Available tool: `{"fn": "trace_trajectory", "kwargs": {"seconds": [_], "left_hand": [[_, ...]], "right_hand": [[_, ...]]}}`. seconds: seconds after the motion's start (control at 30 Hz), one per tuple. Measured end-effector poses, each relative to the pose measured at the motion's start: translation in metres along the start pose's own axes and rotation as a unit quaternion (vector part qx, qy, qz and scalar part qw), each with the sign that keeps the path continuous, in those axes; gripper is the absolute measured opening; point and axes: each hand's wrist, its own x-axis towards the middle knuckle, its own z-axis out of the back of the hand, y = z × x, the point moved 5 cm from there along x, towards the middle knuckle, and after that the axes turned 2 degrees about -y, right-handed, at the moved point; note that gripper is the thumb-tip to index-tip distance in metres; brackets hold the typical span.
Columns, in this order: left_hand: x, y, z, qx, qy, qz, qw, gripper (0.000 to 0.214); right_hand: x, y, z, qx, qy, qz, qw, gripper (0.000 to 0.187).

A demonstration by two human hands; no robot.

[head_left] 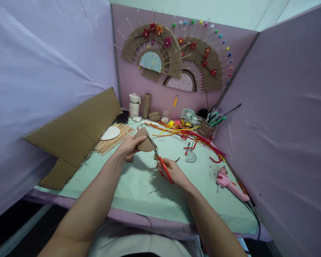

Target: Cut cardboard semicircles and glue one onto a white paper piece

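Note:
My left hand (130, 145) pinches a small piece of brown cardboard (144, 141) and holds it up above the table. Red-handled scissors (164, 166) are in my right hand (173, 171), its fingers wrapped around the handles. The scissor blades lie along the right edge of the cardboard. Beneath my hands, small dark scraps are scattered on the pale green tabletop (139, 189).
Large cardboard (77, 139) stands left, beside thin wooden sticks (115, 139) and a white oval (110, 133). Coloured pipe cleaners (182, 132) and a protractor (190, 156) lie beyond my hands. A pink glue gun (231, 185) rests right. Decorated arches (155, 50) hang on the back panel.

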Motion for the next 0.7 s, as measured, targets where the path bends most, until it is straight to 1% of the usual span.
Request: {"fn": "trace_trajectory", "kwargs": {"seconds": [0.1,0.23,0.4,0.5,0.7], "left_hand": [[-0.001,0.003,-0.003,0.008,0.029,0.02,0.999,0.045],[-0.004,0.007,-0.007,0.029,0.034,0.032,0.998,0.048],[-0.007,0.01,-0.014,0.047,0.044,0.022,0.998,0.05],[-0.007,0.012,-0.015,0.053,0.046,0.021,0.997,0.05],[-0.012,0.011,-0.019,0.054,0.046,0.026,0.997,0.046]], "right_hand": [[0.0,0.002,0.0,-0.002,0.006,0.016,1.0,0.052],[0.001,-0.002,0.001,-0.055,0.003,0.02,0.998,0.054],[0.0,-0.007,0.002,-0.123,-0.002,0.039,0.992,0.053],[-0.004,-0.004,0.003,-0.161,-0.003,0.045,0.986,0.048],[-0.012,0.011,0.004,-0.242,-0.004,0.048,0.969,0.031]]}}
